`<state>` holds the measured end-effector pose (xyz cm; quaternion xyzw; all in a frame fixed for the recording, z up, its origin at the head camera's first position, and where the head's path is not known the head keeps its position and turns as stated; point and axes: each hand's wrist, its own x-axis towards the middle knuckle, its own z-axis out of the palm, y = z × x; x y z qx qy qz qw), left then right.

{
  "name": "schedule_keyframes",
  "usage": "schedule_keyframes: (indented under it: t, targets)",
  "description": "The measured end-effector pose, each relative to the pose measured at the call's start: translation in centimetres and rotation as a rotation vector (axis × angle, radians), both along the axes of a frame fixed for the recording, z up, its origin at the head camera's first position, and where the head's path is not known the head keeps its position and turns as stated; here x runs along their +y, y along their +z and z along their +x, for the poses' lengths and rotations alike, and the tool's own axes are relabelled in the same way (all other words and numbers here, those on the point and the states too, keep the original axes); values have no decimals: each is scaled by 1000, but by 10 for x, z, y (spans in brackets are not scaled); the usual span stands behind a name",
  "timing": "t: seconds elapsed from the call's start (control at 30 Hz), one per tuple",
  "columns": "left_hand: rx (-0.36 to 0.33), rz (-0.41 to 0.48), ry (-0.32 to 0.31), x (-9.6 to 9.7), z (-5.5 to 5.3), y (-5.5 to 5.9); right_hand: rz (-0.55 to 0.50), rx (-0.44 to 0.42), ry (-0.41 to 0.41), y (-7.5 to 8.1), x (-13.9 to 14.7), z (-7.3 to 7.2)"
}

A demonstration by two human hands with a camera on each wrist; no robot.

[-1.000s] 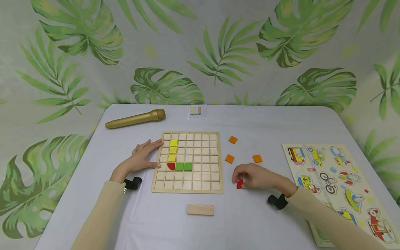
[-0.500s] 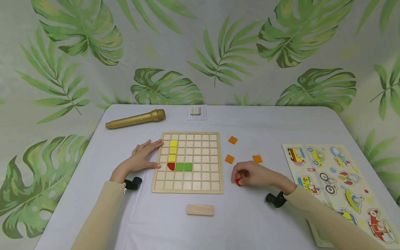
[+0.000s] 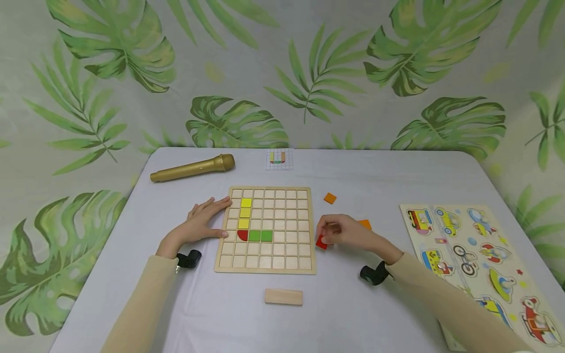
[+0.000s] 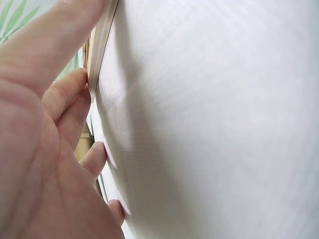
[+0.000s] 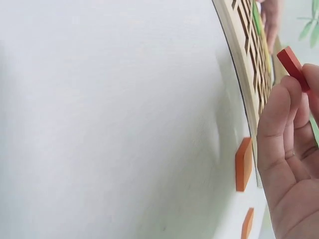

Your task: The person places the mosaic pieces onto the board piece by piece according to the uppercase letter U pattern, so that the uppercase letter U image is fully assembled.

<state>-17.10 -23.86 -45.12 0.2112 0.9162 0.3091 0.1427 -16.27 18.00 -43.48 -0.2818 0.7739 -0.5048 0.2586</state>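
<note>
My right hand [image 3: 350, 231] pinches a small red tile [image 5: 293, 68] between thumb and fingers, just off the right edge of the wooden grid board [image 3: 266, 270]. With fingers spread, my left hand [image 3: 196, 226] rests against the board's left edge, fingertips and thumb on the frame. Set in the board are a column of yellow tiles [image 3: 244, 213], a red rounded-corner tile [image 3: 243, 236] below them and two green tiles [image 3: 260, 236] beside that. In the right wrist view an orange tile [image 5: 243, 165] lies on the cloth near the board.
A pattern card [image 3: 279, 159] lies behind the board, with a gold microphone [image 3: 192, 168] to its left. A plain wooden block [image 3: 284, 296] is in front. At the right lies a picture puzzle board [image 3: 474, 255]. Another orange tile [image 3: 330, 198] sits right of the grid board.
My right hand has lifted the red tile and moved left and slightly away from me, close to the board, now covering one orange tile in the head view. My left hand stays put.
</note>
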Motion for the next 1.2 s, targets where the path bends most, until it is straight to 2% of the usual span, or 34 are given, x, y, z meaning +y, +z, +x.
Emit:
schedule_keyframes:
  t: [0.27, 0.4, 0.6, 0.77, 0.83, 1.03, 1.2]
  targets:
    - [1, -10, 5, -1, -1, -2, -16, 19, 3, -3, -26, -5]
    - [3, -10, 5, -1, -1, -3, -14, 3, -23, -4, -41, -7]
    - [3, -7, 2, -1, -1, -2, -15, 31, -68, -6, -63, -10]
    - [2, -6, 2, -1, -1, -3, -19, 0, -103, -6, -79, -11]
    - [3, -6, 1, -1, -2, -4, -15, 21, -104, -8, -84, -11]
    - [3, -9, 1, -1, -1, -2, 91, 206, -88, -7, -95, -10]
    - [5, -13, 1, 0, 0, -1, 142, 251, -86, -5, -98, -6]
